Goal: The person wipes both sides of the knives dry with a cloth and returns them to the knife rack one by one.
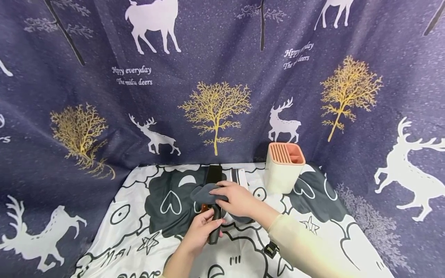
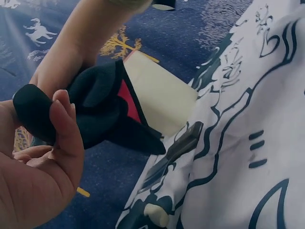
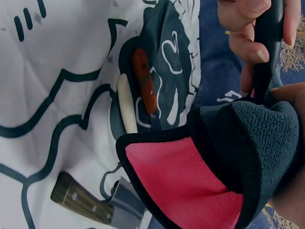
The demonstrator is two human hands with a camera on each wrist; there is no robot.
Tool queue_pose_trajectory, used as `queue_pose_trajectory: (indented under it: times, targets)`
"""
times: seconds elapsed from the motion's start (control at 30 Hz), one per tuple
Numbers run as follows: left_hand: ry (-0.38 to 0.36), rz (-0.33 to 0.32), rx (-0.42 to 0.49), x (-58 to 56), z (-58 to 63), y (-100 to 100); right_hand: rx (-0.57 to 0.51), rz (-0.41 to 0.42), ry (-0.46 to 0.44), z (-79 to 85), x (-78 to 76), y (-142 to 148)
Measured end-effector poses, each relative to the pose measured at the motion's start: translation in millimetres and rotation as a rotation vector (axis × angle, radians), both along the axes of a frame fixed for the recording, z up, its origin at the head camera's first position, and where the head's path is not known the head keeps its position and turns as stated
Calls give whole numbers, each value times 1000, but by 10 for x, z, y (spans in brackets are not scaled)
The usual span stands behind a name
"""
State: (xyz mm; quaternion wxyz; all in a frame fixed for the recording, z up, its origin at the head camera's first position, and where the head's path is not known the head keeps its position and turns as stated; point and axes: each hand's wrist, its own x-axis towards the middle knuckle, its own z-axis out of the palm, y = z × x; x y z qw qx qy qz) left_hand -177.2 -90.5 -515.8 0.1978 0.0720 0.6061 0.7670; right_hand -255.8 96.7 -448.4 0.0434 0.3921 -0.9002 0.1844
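We see the left hand [image 1: 201, 230] grip the knife [image 1: 213, 174] by its black handle [image 3: 269, 38], likely to keep it steady above the sheet [image 1: 243, 239], while the right hand [image 1: 235, 197] pinches the dark cloth [image 1: 205, 194] folded over it, perhaps so nobody gets cut.

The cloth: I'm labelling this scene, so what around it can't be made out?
Right wrist view: one end of the black handle, wrapped by the cloth.
Left wrist view: fingers of the right hand, behind the cloth and left hand.
Right wrist view: tip of the riveted knife, past the bottom edge.
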Motion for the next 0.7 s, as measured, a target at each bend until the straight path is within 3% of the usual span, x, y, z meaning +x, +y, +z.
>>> queue_pose_trajectory:
  times: [0.27,0.7]
  targets:
    - [-40,1,18,112,5,6,-25,-15,14,-51,78,-25]
    - [-115,65,119,123,-14,110,-37,-81,60,-160,105,-14]
